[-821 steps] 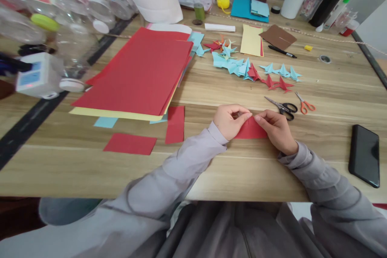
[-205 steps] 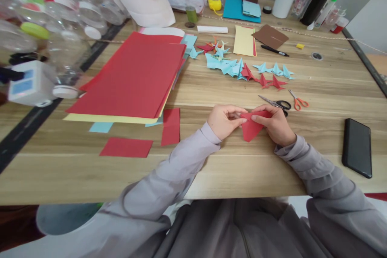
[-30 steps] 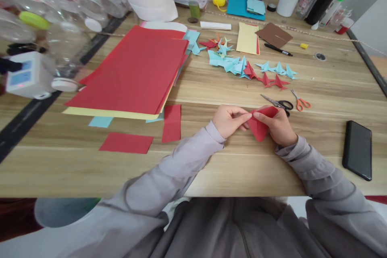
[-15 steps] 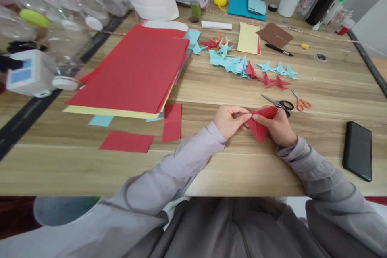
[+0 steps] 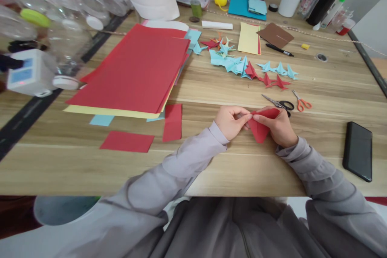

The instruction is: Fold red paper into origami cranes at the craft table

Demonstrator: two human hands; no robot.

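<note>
A folded piece of red paper (image 5: 259,130) is held between my two hands, just above the table. My left hand (image 5: 232,121) pinches its left corner between thumb and fingertips. My right hand (image 5: 281,126) grips the other side, thumb on top near the left fingertips, the rest of its fingers partly hidden behind the paper. Just beyond the right hand lie black-handled scissors (image 5: 279,102), partly covered by that hand, and small orange-handled scissors (image 5: 300,101). Red folded cranes (image 5: 266,80) and light blue folded cranes (image 5: 279,68) stand farther back.
A stack of large red sheets (image 5: 133,72) covers the left of the table, with red paper rectangles (image 5: 127,141) in front. A black phone (image 5: 357,151) lies at right. Plastic bottles (image 5: 66,40) crowd the far left. A pen (image 5: 279,50) and brown paper (image 5: 275,35) lie at back.
Both hands and the red paper have barely shifted; the paper's lower point appears slightly lower. Everything else on the table stays in place.
</note>
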